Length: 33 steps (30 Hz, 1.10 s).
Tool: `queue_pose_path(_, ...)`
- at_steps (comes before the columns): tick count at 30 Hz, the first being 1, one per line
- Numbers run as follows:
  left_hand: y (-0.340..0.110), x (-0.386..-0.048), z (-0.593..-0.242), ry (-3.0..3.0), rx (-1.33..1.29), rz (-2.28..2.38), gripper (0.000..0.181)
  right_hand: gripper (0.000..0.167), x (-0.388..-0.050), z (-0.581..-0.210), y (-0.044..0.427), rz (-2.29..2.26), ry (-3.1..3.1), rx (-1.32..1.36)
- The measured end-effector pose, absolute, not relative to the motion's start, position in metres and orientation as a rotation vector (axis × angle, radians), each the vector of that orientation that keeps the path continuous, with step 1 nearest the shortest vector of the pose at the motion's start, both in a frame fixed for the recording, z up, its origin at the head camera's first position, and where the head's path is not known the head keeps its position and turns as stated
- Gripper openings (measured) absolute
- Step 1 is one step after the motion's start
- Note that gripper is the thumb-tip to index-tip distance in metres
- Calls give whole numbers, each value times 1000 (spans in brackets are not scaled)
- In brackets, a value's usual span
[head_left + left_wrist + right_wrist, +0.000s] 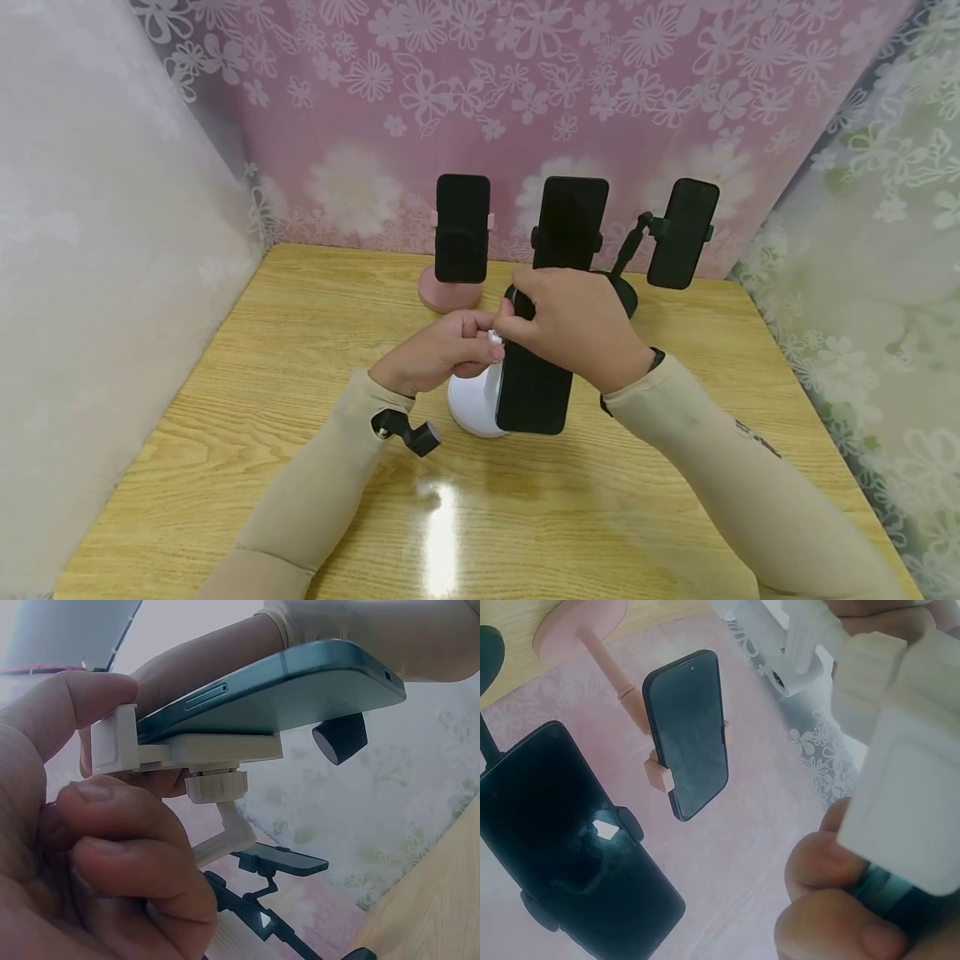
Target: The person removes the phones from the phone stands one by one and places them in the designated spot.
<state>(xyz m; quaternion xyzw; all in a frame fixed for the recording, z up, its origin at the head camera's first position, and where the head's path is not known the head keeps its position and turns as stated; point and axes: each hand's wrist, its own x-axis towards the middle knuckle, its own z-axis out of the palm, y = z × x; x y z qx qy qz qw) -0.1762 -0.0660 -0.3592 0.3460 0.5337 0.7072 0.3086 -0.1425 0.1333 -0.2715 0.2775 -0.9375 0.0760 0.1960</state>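
My left hand (442, 350) pinches the end of a white phone clamp (116, 742), thumb on its top edge and the other fingers curled below. A dark phone (534, 387) with a teal edge lies tilted against the clamp pad in the left wrist view, one side lifted. My right hand (573, 325) grips the phone's upper part from above in the head view. In the right wrist view, fingers (829, 922) curl by the teal edge under the white clamp block (907, 795). The round white base (476, 404) stands partly behind the phone.
Behind my hands stand a pink holder (450, 292) with a phone (462, 229), a black holder with a larger phone (573, 221), and a dark jointed holder (628, 250) with a phone (683, 233) at the right. Floral curtains (487, 108) hang around the wooden table (300, 333).
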Motion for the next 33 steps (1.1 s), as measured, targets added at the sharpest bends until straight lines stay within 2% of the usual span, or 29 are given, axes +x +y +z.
queue_pose_path(33,-62,-174,-360,1395,918,1849,56,29,-145,-271,140,398,-2639,876)
